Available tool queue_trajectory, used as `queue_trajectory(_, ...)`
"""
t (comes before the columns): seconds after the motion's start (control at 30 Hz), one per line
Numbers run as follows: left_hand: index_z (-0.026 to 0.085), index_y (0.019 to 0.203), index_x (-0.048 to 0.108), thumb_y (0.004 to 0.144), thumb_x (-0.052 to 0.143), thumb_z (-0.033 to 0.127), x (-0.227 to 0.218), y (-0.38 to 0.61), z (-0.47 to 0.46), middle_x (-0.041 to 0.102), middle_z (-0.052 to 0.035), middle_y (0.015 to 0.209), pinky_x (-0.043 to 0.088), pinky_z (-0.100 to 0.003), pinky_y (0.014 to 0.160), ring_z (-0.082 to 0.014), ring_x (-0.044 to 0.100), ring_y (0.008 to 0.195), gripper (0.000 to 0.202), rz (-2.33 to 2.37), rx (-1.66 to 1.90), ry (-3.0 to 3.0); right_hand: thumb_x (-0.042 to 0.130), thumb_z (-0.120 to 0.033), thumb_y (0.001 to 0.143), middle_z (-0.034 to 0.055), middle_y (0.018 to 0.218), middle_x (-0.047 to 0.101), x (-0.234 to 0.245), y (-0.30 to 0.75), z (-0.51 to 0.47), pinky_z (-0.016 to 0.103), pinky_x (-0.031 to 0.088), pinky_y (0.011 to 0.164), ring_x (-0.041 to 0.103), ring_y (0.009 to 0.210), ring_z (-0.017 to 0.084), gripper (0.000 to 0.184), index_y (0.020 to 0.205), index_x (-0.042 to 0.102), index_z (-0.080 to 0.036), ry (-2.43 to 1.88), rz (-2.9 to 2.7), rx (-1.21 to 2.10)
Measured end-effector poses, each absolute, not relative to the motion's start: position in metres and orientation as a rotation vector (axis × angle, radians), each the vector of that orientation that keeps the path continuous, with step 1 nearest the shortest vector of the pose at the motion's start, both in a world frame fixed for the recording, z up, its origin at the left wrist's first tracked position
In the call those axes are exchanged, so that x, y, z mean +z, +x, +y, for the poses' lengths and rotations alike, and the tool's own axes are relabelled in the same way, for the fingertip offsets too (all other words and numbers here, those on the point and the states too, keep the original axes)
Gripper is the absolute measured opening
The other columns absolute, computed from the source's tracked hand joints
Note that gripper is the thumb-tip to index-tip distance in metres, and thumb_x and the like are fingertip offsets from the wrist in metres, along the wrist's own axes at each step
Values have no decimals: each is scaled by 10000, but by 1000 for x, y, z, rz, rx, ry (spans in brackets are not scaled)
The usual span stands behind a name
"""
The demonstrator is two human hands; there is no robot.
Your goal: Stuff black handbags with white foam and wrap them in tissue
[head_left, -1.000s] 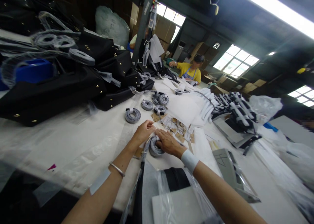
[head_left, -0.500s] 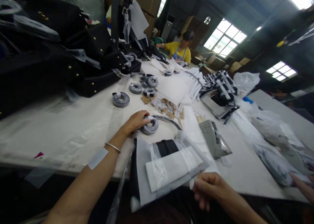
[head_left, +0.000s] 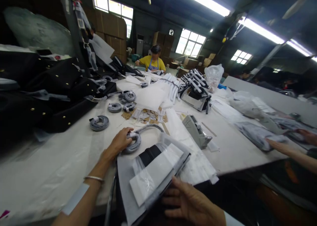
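My left hand is closed on a coiled grey strap with a white band around it. Beside the coil lies a black bag, partly covered by translucent sheeting, at the table's front edge. A folded white sheet rests across the bag under clear film. A plastic-wrapped handle arches behind it. My right hand is at the bag's right edge, thumb up and fingers stretched apart; whether the fingertips touch its underside is hard to see.
Several coiled straps and paper tags lie ahead. Black bags are piled left. A tape dispenser stands right of white sheets. Another person's hand rests on wrapped goods at right; a person in yellow sits beyond.
My view has swung right. My right hand has gone from curled fingers below the bag's corner to spread fingers along its edge. The bag looks turned more steeply; my left hand keeps the coil.
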State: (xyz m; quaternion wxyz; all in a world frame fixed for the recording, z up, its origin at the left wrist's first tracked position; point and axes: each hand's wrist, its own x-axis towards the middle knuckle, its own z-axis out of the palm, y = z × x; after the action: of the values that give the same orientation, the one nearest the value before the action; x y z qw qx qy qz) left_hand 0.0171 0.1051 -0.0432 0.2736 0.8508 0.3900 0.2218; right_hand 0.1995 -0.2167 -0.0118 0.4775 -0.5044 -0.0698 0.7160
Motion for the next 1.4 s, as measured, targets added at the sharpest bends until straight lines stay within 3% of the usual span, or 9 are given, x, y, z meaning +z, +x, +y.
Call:
queue_trajectory(0.1,142,1298,547,757,601,289,-31,11,90,556,-169,1374,325,-505,1125,-357,443,1339,563,1103,616,2348,691,-630,798,97,819,730,8,217,-217,267,529,607,711,680,192,521,959,673,-135,-1469,-528,1776)
queue_trajectory(0.17,160,1357,509,826,593,378,-19,11,71,484,-152,1465,276,-514,1164,-345,349,1417,581,1050,572,2403,610,-657,845,64,713,705,31,230,-204,254,508,568,671,597,166,521,863,677,-140,-1653,-862,1504)
queue_trajectory(0.27,201,1465,392,945,481,464,-5,18,26,365,-103,1560,270,-506,1181,-285,278,1464,590,781,447,2594,521,-570,940,94,1002,731,60,248,-162,378,527,885,685,951,238,438,1034,696,-179,-1753,-1400,810)
queue_trajectory(0.4,218,1541,212,899,581,535,-8,23,-42,287,-100,1592,307,-516,1165,-286,273,1466,806,471,374,2897,493,-484,978,153,1528,411,55,268,-97,514,215,1195,336,1432,292,581,1459,438,-164,-1782,-1934,373)
queue_trajectory(0.57,141,1548,163,777,659,665,-26,14,-77,330,-153,1561,339,-507,1126,-316,336,1433,1055,471,429,3079,430,-484,1011,182,1587,272,2,282,-73,582,187,1185,221,1476,317,624,1519,332,-136,-2024,-2108,471)
queue_trajectory(0.8,116,1469,387,776,591,704,-41,18,-75,438,-140,1507,16,-494,1212,-294,289,1447,932,416,593,3185,404,-410,1027,136,1584,310,-43,287,-95,547,191,1203,255,1471,248,558,1528,307,-182,-1887,-1957,202)
queue_trajectory(1.03,96,1476,364,813,595,572,-37,19,-74,399,-145,1532,75,-487,1206,-293,293,1448,848,429,528,3196,454,-400,1006,129,1560,361,-47,287,-88,555,217,1194,309,1446,264,553,1507,359,-187,-1806,-1849,277)
queue_trajectory(1.2,123,1505,302,823,605,440,-14,18,-79,401,-118,1536,297,-444,1141,-267,382,1402,811,509,449,3203,425,-484,1010,117,1492,471,-12,312,-87,470,327,1165,424,1385,242,520,1443,475,-201,-1614,-1720,659)
queue_trajectory(1.4,115,1490,325,763,633,325,-5,34,-103,391,-129,1540,376,-510,1104,-315,370,1411,817,697,451,3256,757,-575,770,151,1549,376,31,334,-128,543,200,1191,285,1452,331,801,1436,495,-217,-1449,-2256,563)
